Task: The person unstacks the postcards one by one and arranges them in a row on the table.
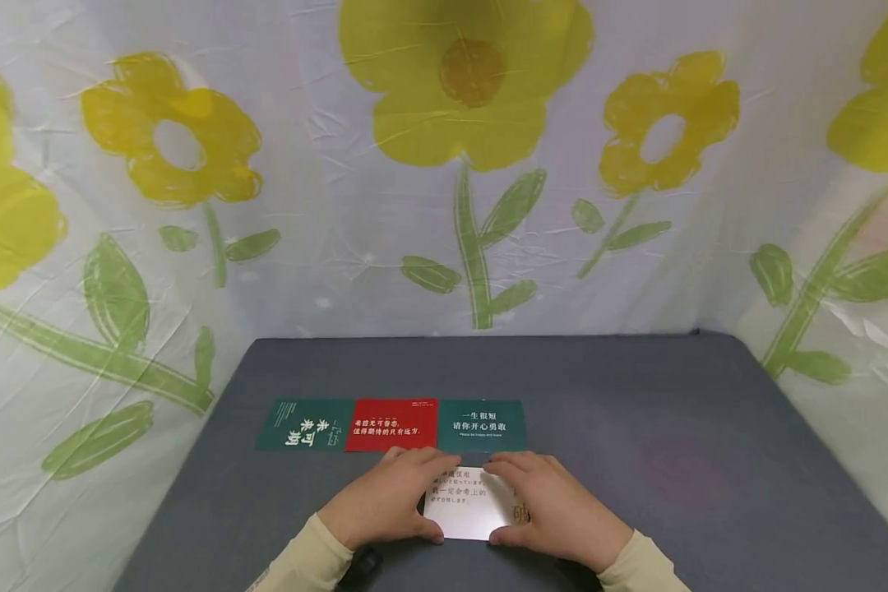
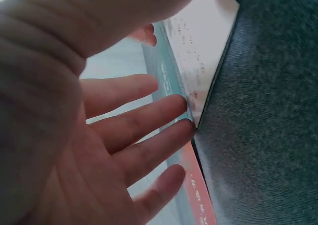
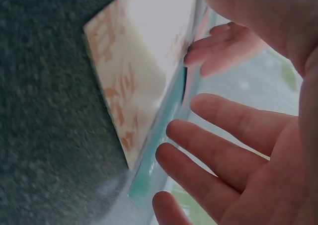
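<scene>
A white card [image 1: 468,520] with printed lettering lies on the dark table in front of the person. My left hand [image 1: 394,498] is at its left side, thumb by the near corner and fingertips by the far corner. In the left wrist view the fingers [image 2: 144,116] are nearly straight, with tips right at the card's corner. My right hand [image 1: 558,511] is at the right side, its thumb near the front edge. The right wrist view has the fingers [image 3: 213,153] spread and loosely extended beside the card. Part of the lettering is hidden by the hands.
Beyond the hands, a row of cards lies side by side: a green card [image 1: 275,429] at left, a red card [image 1: 394,411] in the middle and another green card [image 1: 520,418] at right. A cloth printed with yellow flowers [image 1: 407,131] surrounds the grey table [image 1: 599,386].
</scene>
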`<state>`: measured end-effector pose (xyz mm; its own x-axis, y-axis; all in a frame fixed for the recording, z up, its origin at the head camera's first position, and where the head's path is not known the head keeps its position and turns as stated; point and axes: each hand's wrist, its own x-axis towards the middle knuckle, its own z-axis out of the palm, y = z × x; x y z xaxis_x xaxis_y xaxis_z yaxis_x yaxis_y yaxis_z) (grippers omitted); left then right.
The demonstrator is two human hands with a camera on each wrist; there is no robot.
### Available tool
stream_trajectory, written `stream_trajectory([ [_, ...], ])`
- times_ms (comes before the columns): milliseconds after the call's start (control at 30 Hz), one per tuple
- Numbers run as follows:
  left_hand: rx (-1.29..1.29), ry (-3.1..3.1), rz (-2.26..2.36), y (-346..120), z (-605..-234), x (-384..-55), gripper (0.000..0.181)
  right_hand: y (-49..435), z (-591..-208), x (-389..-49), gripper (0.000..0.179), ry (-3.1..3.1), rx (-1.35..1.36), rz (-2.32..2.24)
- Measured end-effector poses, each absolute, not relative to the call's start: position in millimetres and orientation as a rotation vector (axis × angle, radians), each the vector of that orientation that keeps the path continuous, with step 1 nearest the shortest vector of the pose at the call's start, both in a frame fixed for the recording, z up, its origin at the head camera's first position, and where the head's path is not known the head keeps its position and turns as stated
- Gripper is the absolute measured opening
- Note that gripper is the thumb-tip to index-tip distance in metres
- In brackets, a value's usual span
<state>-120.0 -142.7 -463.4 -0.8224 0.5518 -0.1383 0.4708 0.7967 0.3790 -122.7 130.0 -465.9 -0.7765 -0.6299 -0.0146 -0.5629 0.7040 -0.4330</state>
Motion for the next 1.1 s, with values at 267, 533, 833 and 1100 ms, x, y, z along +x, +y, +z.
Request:
stream_trajectory([
  [267,0.717,2.72,0.474,-142.1,-461.7,-120.3,0.098,129.8,-472.8,-124.9,0.08,2.722,-0.948,-0.566],
  [533,0.707,2.715,0.452,-140.4,-461.2,-120.1,0.097,130.3,-473.2,-125.2,0.075,2.722,-0.959,-0.559],
  [833,0.696,2.708,0.44,-139.1,-460.5,-121.4,0.098,132.1,-472.8,-126.5,0.076,2.74,-0.941,-0.563],
  [1100,0.695,2.709,0.45,-139.8,-461.0,-120.6,0.097,131.9,-473.3,-125.9,0.076,2.726,-0.93,-0.56],
])
